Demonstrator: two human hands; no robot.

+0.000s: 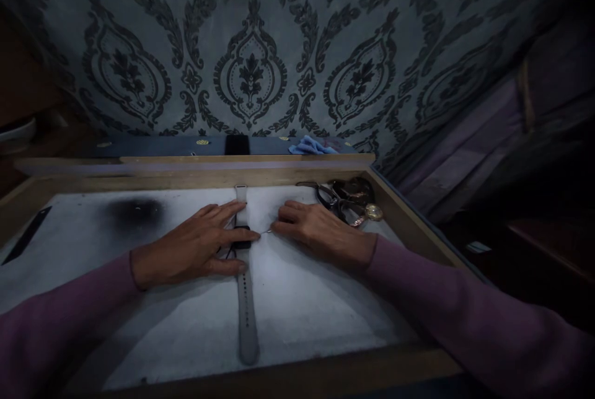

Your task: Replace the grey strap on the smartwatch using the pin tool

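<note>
A smartwatch (242, 244) with a dark case and a pale grey strap (248, 331) lies lengthwise on the white tray floor (297, 318). My left hand (198, 244) rests over it from the left, fingers spread. Its index finger lies across the case, with the thumb lower on the strap and the other fingers near the upper strap. On the right, my right hand (316, 228) pinches a thin metal pointed tool (266, 232), whose tip is close to the case's right side and my left index fingertip. Its exact kind is too small to tell.
Several watches, one with a gold-coloured face (373, 212), lie heaped in the tray's back right corner. A flat black strip (28, 235) lies at the left. Behind the wooden rim (251, 163) are a blue cloth (312, 145) and a black object (237, 144), against a patterned wall.
</note>
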